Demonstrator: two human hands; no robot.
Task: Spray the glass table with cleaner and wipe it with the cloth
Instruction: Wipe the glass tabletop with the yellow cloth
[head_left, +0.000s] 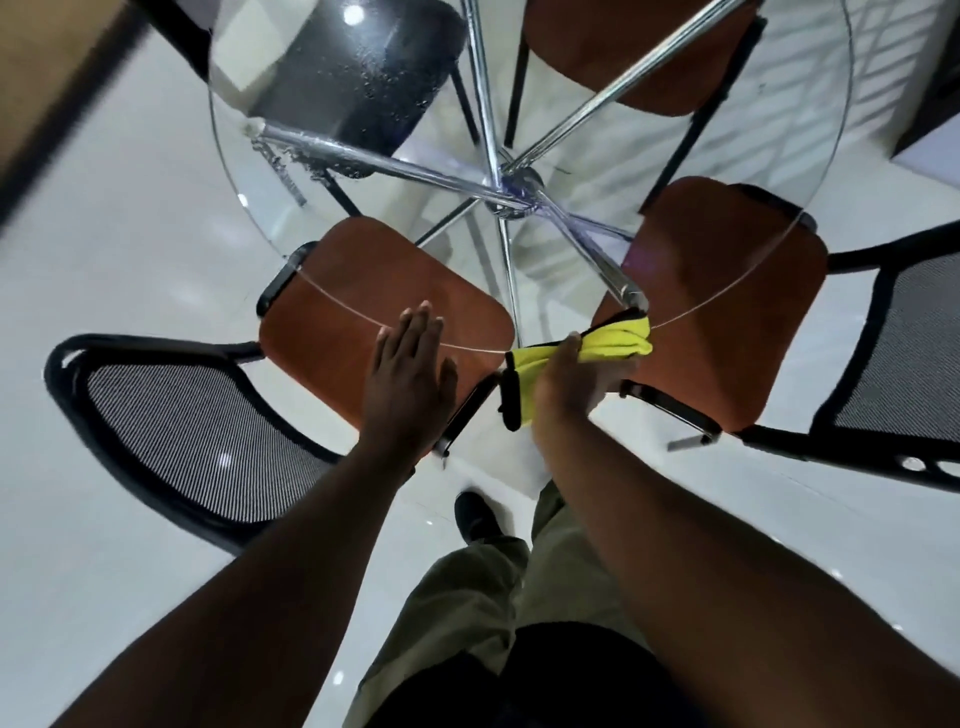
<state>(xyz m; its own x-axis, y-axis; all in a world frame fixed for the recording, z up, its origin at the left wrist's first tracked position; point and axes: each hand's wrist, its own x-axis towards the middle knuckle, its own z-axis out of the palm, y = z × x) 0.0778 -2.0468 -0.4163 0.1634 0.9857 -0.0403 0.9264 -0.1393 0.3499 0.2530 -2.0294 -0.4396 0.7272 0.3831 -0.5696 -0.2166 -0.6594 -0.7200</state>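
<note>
R hand (566, 384) clenched round yellow cloth (618, 340), pressing it on table (337, 298) near rim to wipe there, L hand (410, 374) flat, fingers straight, at rim, prob. bracing; drops (374, 67) far-left, not yet wiped.

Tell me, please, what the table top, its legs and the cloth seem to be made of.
Table top: clear glass, glossy; chairs show through and droplets bead on it.
Legs: polished metal tubes, probably chromed, with mirror-bright highlights.
Cloth: soft yellow fabric, perhaps microfibre, matte and bunching into folds, with a black edge.
</note>
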